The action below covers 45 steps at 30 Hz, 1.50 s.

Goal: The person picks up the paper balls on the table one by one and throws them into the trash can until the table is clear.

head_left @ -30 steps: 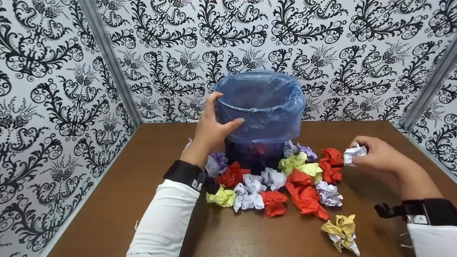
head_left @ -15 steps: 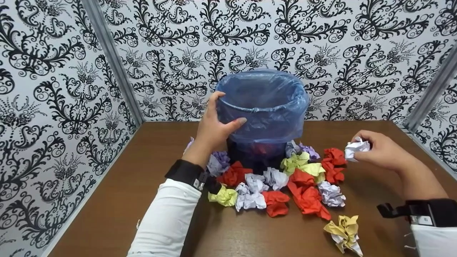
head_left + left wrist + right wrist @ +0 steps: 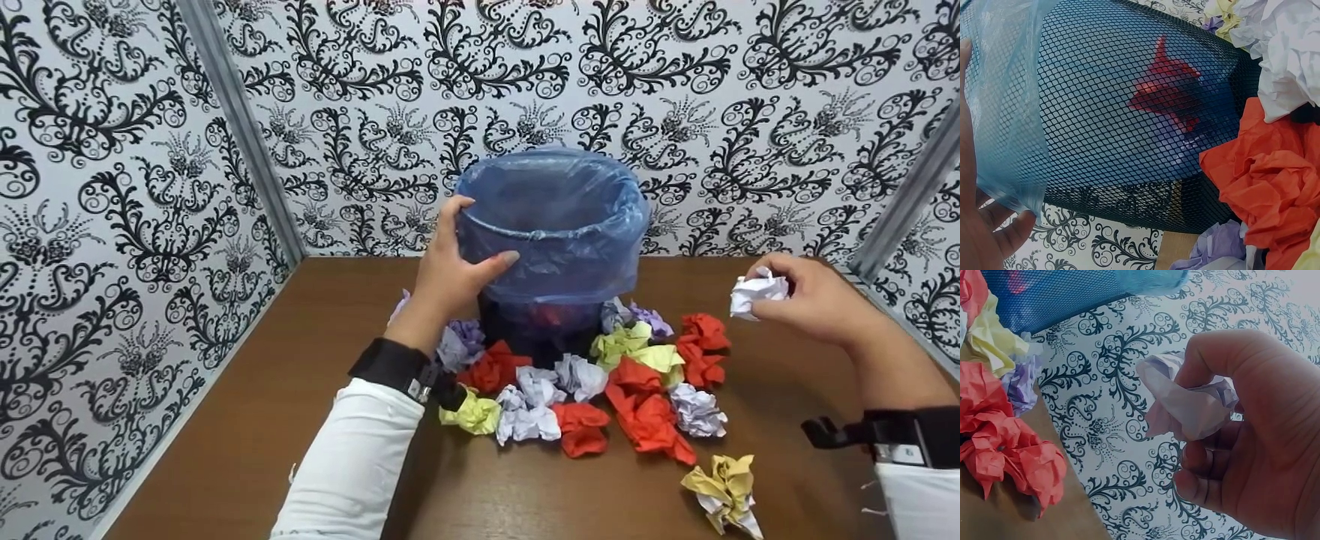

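Observation:
A mesh wastebasket (image 3: 1095, 107) lined with a blue plastic bag (image 3: 555, 255) stands at the middle back of the table. My left hand (image 3: 452, 270) grips its left side near the rim, thumb across the front of the liner and fingers round the side. Through the mesh in the left wrist view, a red paper ball (image 3: 1171, 84) shows low inside the bag. My right hand (image 3: 821, 304) pinches a white crumpled paper ball (image 3: 757, 292), raised to the right of the wastebasket; the right wrist view shows this paper (image 3: 1190, 402) between thumb and fingers.
Crumpled paper balls surround the wastebasket's base: red (image 3: 649, 412), white (image 3: 529, 416), yellow-green (image 3: 472, 412) and purple (image 3: 461, 345). A tan-yellow ball (image 3: 724, 491) lies apart at the front right of the brown table (image 3: 300, 405). Patterned walls (image 3: 360, 135) stand behind and beside.
My right hand has risen slightly with the white paper ball, away from the red paper beside it. My left hand keeps its grip on the wastebasket. The head view has shifted slightly.

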Each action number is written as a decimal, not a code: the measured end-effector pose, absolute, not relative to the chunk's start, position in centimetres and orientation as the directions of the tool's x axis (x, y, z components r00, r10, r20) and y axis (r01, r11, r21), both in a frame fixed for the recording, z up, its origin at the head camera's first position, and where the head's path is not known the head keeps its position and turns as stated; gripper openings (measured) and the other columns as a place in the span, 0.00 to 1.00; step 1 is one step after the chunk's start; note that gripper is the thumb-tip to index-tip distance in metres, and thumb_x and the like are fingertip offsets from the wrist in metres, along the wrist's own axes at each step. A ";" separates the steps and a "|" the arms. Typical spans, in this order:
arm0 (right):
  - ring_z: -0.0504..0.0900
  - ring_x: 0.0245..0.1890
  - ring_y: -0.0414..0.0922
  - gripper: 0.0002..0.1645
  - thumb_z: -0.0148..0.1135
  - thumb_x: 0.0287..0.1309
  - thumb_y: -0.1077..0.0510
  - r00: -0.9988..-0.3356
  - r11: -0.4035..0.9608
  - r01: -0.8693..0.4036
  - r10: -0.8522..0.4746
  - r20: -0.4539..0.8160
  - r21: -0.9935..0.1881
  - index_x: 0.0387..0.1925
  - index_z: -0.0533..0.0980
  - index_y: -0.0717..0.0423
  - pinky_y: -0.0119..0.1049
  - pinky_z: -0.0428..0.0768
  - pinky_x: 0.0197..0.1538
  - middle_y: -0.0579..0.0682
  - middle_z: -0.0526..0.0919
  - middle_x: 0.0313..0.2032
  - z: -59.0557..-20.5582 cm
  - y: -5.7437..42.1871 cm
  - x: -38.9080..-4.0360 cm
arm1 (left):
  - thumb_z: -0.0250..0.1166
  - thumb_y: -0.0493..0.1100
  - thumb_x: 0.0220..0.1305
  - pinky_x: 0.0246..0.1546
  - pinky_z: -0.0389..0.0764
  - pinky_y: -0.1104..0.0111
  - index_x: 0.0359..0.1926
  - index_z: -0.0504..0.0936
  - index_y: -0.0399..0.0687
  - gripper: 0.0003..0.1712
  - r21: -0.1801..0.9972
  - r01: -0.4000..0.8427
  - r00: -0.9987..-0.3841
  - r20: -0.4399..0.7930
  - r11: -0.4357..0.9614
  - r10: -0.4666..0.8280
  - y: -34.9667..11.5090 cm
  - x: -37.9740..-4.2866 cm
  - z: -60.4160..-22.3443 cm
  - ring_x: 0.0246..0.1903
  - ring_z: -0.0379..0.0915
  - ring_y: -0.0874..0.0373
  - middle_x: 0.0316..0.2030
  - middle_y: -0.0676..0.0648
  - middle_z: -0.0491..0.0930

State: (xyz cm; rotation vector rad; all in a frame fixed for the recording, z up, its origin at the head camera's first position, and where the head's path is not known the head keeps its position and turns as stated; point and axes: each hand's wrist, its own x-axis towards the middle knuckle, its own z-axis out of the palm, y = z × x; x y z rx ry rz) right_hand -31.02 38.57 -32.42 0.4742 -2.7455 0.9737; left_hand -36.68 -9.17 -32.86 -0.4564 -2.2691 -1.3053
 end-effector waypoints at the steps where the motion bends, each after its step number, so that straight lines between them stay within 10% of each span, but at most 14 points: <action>1: 0.77 0.30 0.40 0.18 0.73 0.55 0.62 -0.931 0.736 -0.357 -0.232 0.281 -0.575 0.47 0.77 0.55 0.34 0.80 0.29 0.47 0.81 0.33 -32.2 38.6 -31.0 | 0.78 0.74 0.42 0.61 0.77 0.50 0.68 0.58 0.76 0.55 0.712 0.503 -0.831 0.554 0.490 0.048 -9.2 -36.7 -32.9 0.59 0.76 0.50 0.64 0.49 0.73; 21: 0.77 0.29 0.45 0.23 0.74 0.59 0.53 -0.953 0.821 -0.287 -0.189 0.239 -0.494 0.52 0.76 0.55 0.37 0.80 0.27 0.52 0.81 0.35 -22.7 37.0 -32.7 | 0.78 0.73 0.43 0.60 0.77 0.51 0.68 0.58 0.78 0.54 0.710 0.499 -0.830 0.556 0.497 0.039 -9.1 -36.7 -32.9 0.59 0.76 0.50 0.65 0.49 0.73; 45: 0.79 0.47 0.49 0.39 0.67 0.65 0.44 -0.910 0.791 -0.405 -0.299 0.287 -0.459 0.71 0.66 0.53 0.24 0.82 0.38 0.63 0.77 0.60 -14.5 26.2 -35.6 | 0.77 0.74 0.44 0.59 0.78 0.50 0.69 0.58 0.76 0.55 0.693 0.498 -0.827 0.561 0.521 0.044 -9.1 -36.7 -32.8 0.58 0.76 0.49 0.64 0.48 0.75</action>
